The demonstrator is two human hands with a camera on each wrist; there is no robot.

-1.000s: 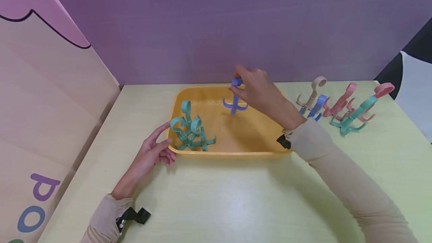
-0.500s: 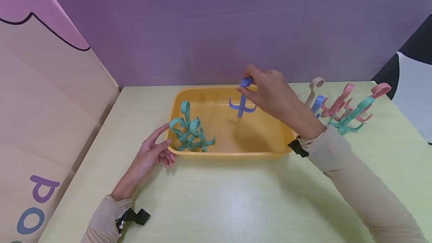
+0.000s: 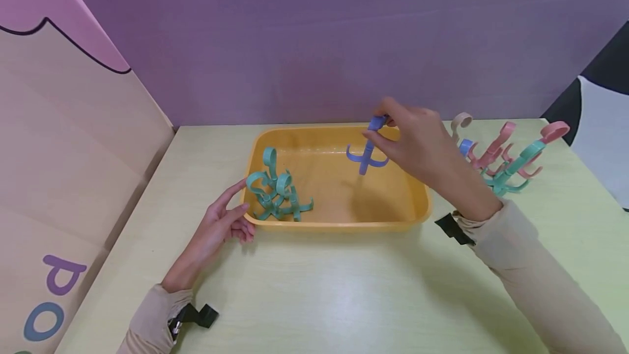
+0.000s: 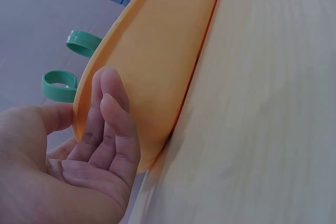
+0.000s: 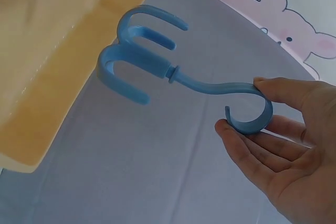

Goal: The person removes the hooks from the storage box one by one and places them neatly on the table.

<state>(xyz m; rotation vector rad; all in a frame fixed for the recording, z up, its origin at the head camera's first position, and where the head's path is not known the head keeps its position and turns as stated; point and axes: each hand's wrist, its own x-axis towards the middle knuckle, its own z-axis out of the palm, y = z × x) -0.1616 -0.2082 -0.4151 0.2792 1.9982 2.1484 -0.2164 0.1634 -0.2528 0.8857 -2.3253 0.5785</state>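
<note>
Slightly towards three o'clock over the last second goes the glossy blue plastic-looking hook with a curled top and upturned prongs point(image 3: 365, 158), while the left hand point(image 3: 223, 217) stays put. Twelve o'clock here points to the plain purple wall point(image 3: 344, 42), with the tray as the dial.

Thumb and fingers of the right hand point(image 3: 425, 143) pinch the blue hook by its curl, probably because that loop gives an easy hold and leaves the prongs free below. It hangs a little tilted, prongs lowest, over the shallow yellow rectangular tray point(image 3: 339, 226), seemingly apart from its floor.

The left hand grasps nothing: forefinger and thumb touch the tray's rim between eight and nine o'clock, the other fingers loosely bent by the outer wall, perhaps to steady it.

Inside the tray, at eight o'clock, a cluster of teal plastic-looking hooks point(image 3: 296, 207) crowds one corner, their curls up; standing close like that, they may be grouped by colour.

Beyond the rim, around three o'clock on the pale wood-grain table point(image 3: 314, 288), stand pink curled hooks point(image 3: 491, 152), a teal hook point(image 3: 522, 160), a beige hook point(image 3: 455, 130) and another blue hook point(image 3: 465, 147), the last partly hidden by the right hand and arm.
</note>
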